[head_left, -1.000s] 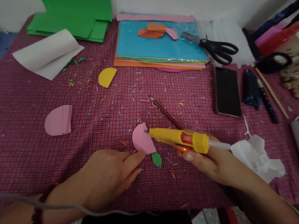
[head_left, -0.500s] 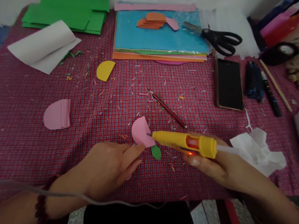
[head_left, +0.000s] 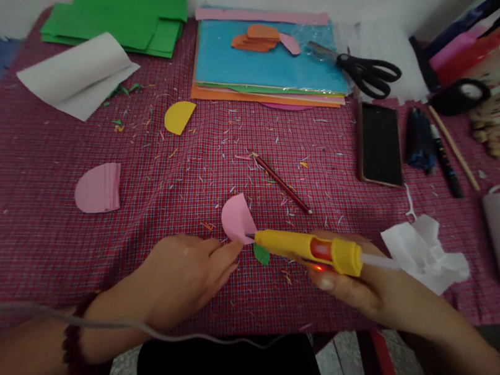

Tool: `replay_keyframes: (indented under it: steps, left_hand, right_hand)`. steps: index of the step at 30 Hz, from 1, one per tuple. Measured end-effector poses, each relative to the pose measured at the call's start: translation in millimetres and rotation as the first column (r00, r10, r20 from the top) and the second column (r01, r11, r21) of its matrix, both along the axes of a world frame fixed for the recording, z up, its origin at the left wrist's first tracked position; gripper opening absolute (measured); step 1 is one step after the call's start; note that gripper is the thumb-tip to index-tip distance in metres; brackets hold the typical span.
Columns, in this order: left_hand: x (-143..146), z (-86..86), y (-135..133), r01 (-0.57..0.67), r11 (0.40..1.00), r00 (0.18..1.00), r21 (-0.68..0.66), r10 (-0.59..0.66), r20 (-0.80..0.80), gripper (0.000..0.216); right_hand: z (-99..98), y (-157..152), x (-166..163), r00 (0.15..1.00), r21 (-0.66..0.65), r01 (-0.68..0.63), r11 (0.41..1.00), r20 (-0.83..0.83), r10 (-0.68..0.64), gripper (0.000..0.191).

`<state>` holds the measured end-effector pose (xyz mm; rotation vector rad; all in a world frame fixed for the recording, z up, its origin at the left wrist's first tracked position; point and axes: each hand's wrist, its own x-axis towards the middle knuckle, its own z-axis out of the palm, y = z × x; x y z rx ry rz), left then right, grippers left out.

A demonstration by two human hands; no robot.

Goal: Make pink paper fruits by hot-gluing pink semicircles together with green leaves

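Observation:
My right hand (head_left: 357,285) grips a yellow glue gun (head_left: 297,246), which points left; a small light on it glows red. A pale glue stick (head_left: 380,261) pokes out of its rear. The metal nozzle is at the lower right edge of a pink half-round paper petal (head_left: 235,215). With fingers closed together, my left hand (head_left: 193,273) holds that petal at its bottom edge, though its thumb is hard to make out. Partly under the nozzle end lies a small green paper leaf (head_left: 261,254). A pencil (head_left: 282,184) rests just beyond.
Stacked pink petals (head_left: 98,188) and a yellow paper piece (head_left: 178,117) lie left. Coloured sheets (head_left: 267,74) carry orange pieces and scissors (head_left: 368,73) at the back. A phone (head_left: 381,144) and crumpled tissue (head_left: 425,254) are right. A cable (head_left: 153,335) crosses before my left wrist.
The glue gun's nozzle has moved down along the pink petal's edge, now covering part of the green leaf. My left hand stays at the petal. The view has shifted slightly.

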<state>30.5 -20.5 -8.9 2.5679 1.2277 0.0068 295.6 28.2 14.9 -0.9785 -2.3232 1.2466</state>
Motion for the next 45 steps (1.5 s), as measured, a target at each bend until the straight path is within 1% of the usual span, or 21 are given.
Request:
replay_keyframes:
  steps: [2,4,7,11,14,20,27,30,32,34,37,45]
  left_hand:
    - [0.9,-1.4,-2.0,0.052,0.996,0.996,0.068,-0.048,-0.07,0.03]
    - [1.3,-3.6,-3.9,0.086,0.99,0.992,0.112,-0.075,-0.098,0.036]
    - [0.9,-6.8,-6.2,0.081,0.983,0.994,0.165,-0.068,-0.084,0.037]
    - [0.6,-9.2,-6.8,0.077,0.976,0.996,0.204,-0.066,-0.059,0.037]
    - [0.5,-10.4,-6.5,0.073,0.974,0.997,0.213,-0.065,-0.046,0.037]
    - [0.6,-12.6,-7.2,0.067,0.97,0.998,0.234,-0.061,-0.033,0.036]
    - [1.5,-10.4,-7.0,0.063,0.971,0.998,0.23,-0.055,-0.044,0.036]
    - [2.6,-9.3,-7.3,0.067,0.972,0.997,0.225,-0.059,-0.041,0.038]
    - [3.2,-8.6,-7.9,0.065,0.972,0.997,0.228,-0.055,-0.051,0.04]
    - [3.5,-7.9,-8.6,0.059,0.969,0.997,0.24,-0.046,-0.059,0.041]
    - [3.5,-7.3,-9.1,0.061,0.965,0.997,0.253,-0.046,-0.063,0.04]
    - [3.2,-7.8,-8.9,0.065,0.97,0.995,0.233,-0.044,-0.092,0.037]
  right_hand:
    - [-0.8,2.2,-4.8,1.0,-0.025,-0.004,1.0,0.012,0.005,0.035]
    - [-1.9,5.4,-9.9,0.999,-0.045,-0.017,0.999,0.035,0.018,0.035]
    - [-4.2,11.5,-16.0,0.999,-0.024,-0.026,0.999,0.047,0.027,0.036]
    - [-5.7,20.5,-22.4,0.999,0.017,-0.009,1.0,0.05,0.009,0.043]
    - [-4.9,25.5,-26.3,0.998,0.015,0.02,1.0,0.054,-0.02,0.045]
    - [-5.1,27.4,-29.2,0.998,-0.013,0.067,0.998,0.017,-0.067,0.043]
    - [-6.8,24.5,-29.3,1.0,-0.046,-0.021,0.999,0.021,0.022,0.043]
    - [-4.9,23.0,-28.2,0.996,-0.076,-0.064,0.995,0.054,0.068,0.041]
    - [-2.2,22.0,-26.8,0.993,-0.088,-0.105,0.991,0.045,0.11,0.039]
    - [0.8,20.6,-24.7,0.991,-0.071,-0.126,0.99,0.038,0.129,0.037]
    - [4.0,17.8,-20.5,0.991,-0.028,-0.124,0.992,0.054,0.125,0.039]
    - [5.5,11.7,-10.2,0.993,0.042,-0.103,0.994,0.062,0.1,0.036]
